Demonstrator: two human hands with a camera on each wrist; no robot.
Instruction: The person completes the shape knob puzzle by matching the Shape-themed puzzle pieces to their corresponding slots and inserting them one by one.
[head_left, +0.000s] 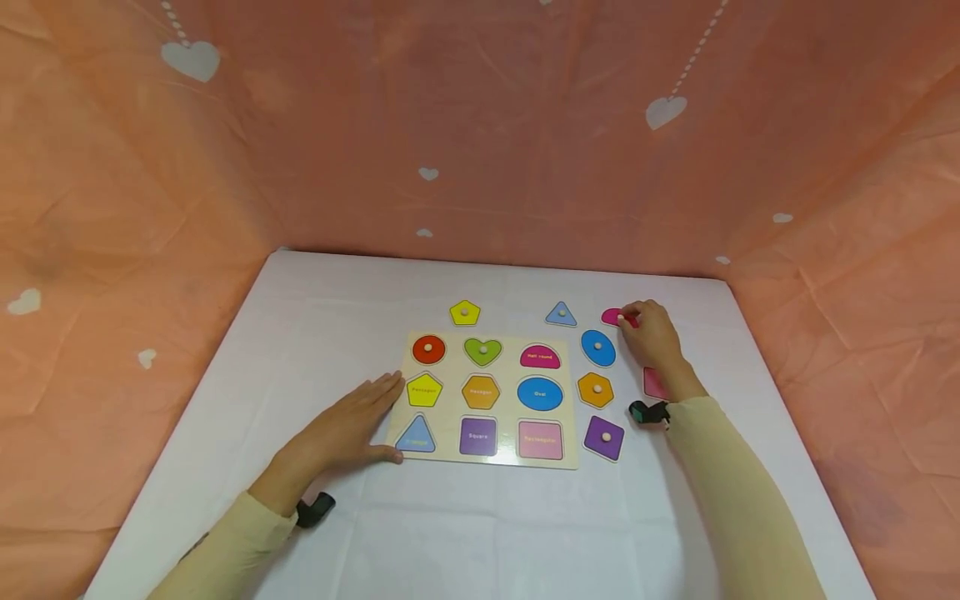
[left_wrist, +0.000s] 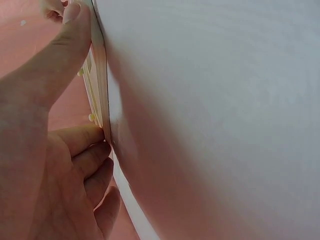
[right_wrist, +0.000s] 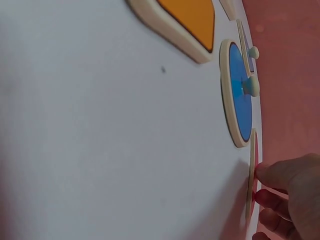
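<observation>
A wooden shape puzzle board (head_left: 510, 468) lies on the white table. My left hand (head_left: 347, 425) rests along its left side, fingers fairly straight at the edge and thumb by the lower left corner. In the left wrist view, the thumb (left_wrist: 60, 52) and fingertips touch the board's side. The red circle (head_left: 429, 349) and green heart (head_left: 483, 352) sit in their places on the board. Beyond the upper right corner, my right hand (head_left: 656, 333) pinches the pink half-round piece (head_left: 611, 316) at its knob. That piece lies low at the table in the right wrist view.
Loose knobbed pieces surround the board: a yellow pentagon (head_left: 465, 314), blue triangle (head_left: 561, 315), blue oval (head_left: 598, 348), orange hexagon (head_left: 596, 390) and purple square (head_left: 603, 438). A pink rectangle (head_left: 655, 383) lies partly beneath my right wrist. Pink cloth (head_left: 480, 208) encloses the table's back and sides.
</observation>
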